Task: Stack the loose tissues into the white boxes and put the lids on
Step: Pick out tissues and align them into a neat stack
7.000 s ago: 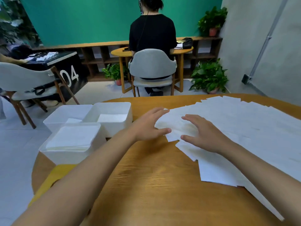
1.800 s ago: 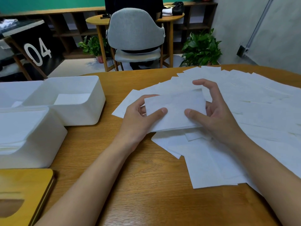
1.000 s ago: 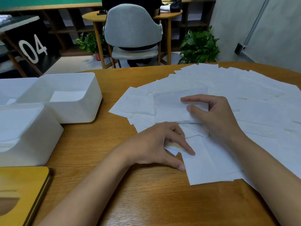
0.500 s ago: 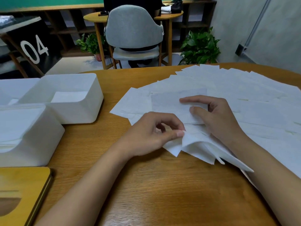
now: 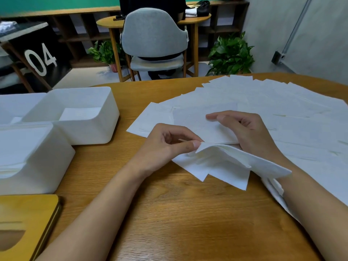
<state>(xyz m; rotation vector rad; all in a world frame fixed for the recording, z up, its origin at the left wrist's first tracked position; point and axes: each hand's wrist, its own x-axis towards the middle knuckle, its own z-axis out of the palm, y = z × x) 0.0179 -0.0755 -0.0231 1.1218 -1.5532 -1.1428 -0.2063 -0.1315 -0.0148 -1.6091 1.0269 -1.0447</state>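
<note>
Lid of yellow-brown wood (image 5: 24,223) at near left, off; white plastic boxes (image 5: 75,117) beside it on the round wooden table (image 5: 169,213), open, partly filled. Left hand (image 5: 165,146) thumb and forefinger closed in a pinch on the corner of several thin white loose tissues (image 5: 222,166), lifting them. Right hand (image 5: 246,134) fingers half open, flat on the spread pile, thumb underneath. Sheets look light, limp, clingy; best gripped at edges as a squared bundle, both sides supported.
</note>
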